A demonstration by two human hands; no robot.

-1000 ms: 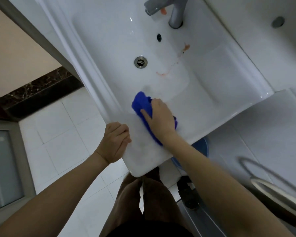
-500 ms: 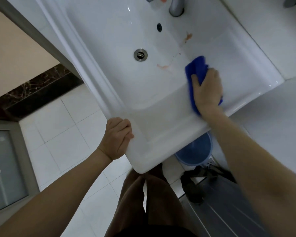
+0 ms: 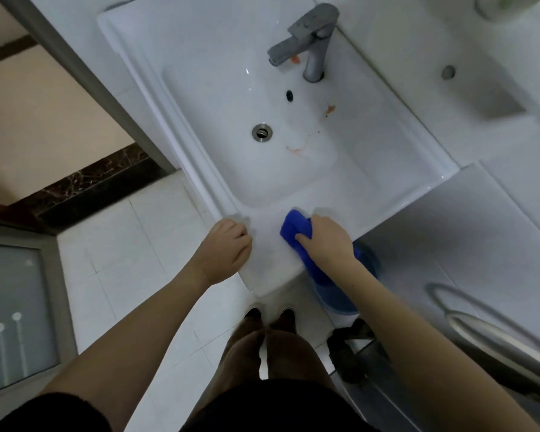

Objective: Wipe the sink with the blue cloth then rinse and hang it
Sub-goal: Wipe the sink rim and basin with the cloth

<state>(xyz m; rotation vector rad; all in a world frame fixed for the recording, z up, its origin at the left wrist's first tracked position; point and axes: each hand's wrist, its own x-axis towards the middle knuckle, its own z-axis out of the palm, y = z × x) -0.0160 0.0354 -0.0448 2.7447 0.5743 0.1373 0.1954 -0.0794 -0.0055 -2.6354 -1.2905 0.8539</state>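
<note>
The white ceramic sink (image 3: 200, 98) fills the upper middle, with a grey tap (image 3: 309, 42) at its back and a metal drain (image 3: 262, 131) in the basin. Orange-red smears (image 3: 300, 148) mark the basin floor and the right slope. My right hand (image 3: 328, 241) presses the folded blue cloth (image 3: 295, 227) flat on the sink's near rim, close to its front corner. My left hand (image 3: 226, 247) rests with curled fingers on the same rim's left corner, a short gap from the cloth.
A blue bucket (image 3: 343, 294) stands on the floor under the sink's near right edge. A dark shoe (image 3: 346, 350) and a metal-rimmed object (image 3: 493, 335) lie at the lower right. White tiled floor spreads to the left, with a glass door (image 3: 13, 307) beyond. My legs stand below the sink corner.
My right hand slid the cloth from the right side of the front rim back left toward the near corner. The camera view shifted, now showing the tap. My left hand stayed on the rim.
</note>
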